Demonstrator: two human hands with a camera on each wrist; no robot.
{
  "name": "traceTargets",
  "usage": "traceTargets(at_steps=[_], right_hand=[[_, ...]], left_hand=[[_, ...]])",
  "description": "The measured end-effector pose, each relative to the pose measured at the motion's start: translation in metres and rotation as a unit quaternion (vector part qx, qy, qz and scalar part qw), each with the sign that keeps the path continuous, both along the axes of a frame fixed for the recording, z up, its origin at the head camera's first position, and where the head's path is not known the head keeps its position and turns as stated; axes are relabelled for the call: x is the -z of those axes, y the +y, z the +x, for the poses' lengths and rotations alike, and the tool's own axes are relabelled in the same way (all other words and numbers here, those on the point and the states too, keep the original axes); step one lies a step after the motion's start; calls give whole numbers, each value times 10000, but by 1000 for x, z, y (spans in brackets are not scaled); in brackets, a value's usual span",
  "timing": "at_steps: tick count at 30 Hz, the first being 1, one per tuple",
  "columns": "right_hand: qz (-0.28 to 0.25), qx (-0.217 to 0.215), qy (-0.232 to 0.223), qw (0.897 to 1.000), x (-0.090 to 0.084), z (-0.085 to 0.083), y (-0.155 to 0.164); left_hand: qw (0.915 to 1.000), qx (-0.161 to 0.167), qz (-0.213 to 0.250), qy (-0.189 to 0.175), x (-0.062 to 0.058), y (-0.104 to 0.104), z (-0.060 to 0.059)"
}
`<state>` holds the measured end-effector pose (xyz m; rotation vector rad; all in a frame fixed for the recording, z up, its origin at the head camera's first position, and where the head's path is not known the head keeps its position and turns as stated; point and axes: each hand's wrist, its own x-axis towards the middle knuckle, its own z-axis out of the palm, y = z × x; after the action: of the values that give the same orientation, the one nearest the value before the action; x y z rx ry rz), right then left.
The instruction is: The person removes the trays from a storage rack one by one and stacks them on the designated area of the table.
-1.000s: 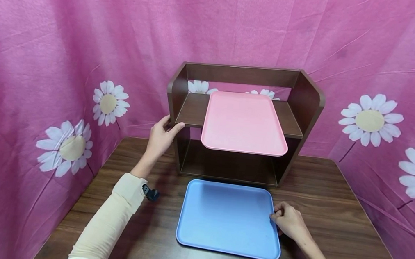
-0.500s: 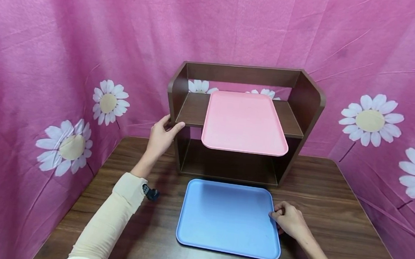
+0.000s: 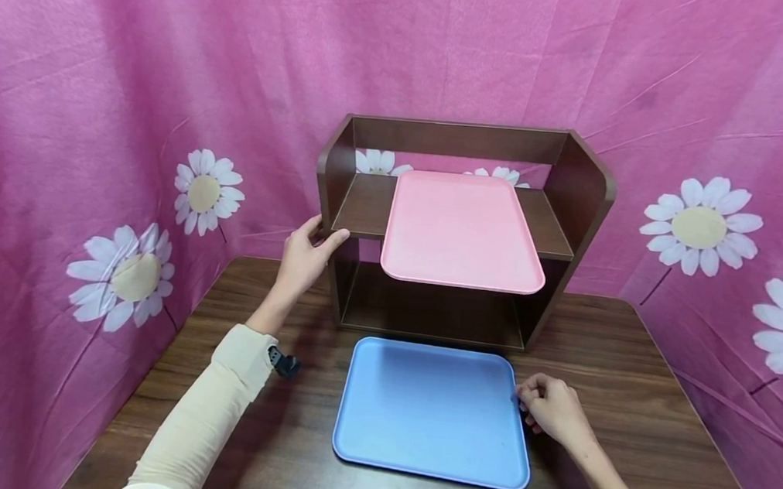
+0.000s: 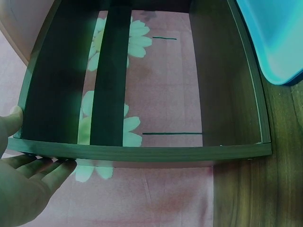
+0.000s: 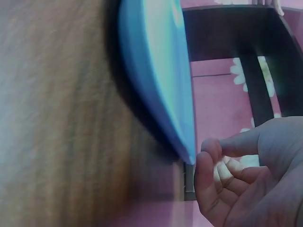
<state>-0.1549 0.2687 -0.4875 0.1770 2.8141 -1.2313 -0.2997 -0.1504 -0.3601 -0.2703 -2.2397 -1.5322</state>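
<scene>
Nearest the viewer, the right hand (image 3: pixel 554 411) has drawn slightly back from the blue tray (image 3: pixel 429 411): a second ago its fingers pinched the tray's right rim, and now they sit curled just off that edge at about 3 o'clock of the tray, holding nothing. In my judgement the grip has been let go or is being reset, so the tray rests flat on the wooden table (image 3: pixel 644 391), directly in front of the shelf. The right wrist view confirms what the head view leaves unclear: a sliver of gap between fingertips (image 5: pixel 204 163) and rim. Farther back, at 10 o'clock, the left hand (image 3: pixel 305 256) is unchanged, gripping the left wall of the brown shelf unit (image 3: pixel 581 191); the left wrist view shows its fingers under that panel's edge. The pink tray (image 3: pixel 462 231) overhangs the upper shelf.
</scene>
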Motion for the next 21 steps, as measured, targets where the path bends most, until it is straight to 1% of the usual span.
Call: traceTargets(at_steps=[5, 8, 10, 13, 14, 17, 21], right_hand=[[-439, -119, 11, 9990, -13, 0, -4], [-944, -221, -10, 9953, -24, 0, -8], [-1397, -351, -3, 9896, -32, 0, -11], [-2076, -639, 95, 9761, -46, 0, -15], [-2223, -754, 155, 9719, -50, 0, -16], [-2484, -1044, 311, 9625, -64, 0, -18], [-2645, -1271, 362, 9553, -82, 1, -22]], left_hand=[[10000, -19, -38, 1, -1, 0, 0], [10000, -9, -38, 7, -1, 0, 0], [10000, 11, -14, -4, 0, 0, 0], [10000, 37, 43, -27, 0, -1, 0], [10000, 46, 63, -26, 1, -1, 0], [10000, 34, 64, -8, 1, -1, -1], [10000, 36, 15, 14, 2, -1, -2]])
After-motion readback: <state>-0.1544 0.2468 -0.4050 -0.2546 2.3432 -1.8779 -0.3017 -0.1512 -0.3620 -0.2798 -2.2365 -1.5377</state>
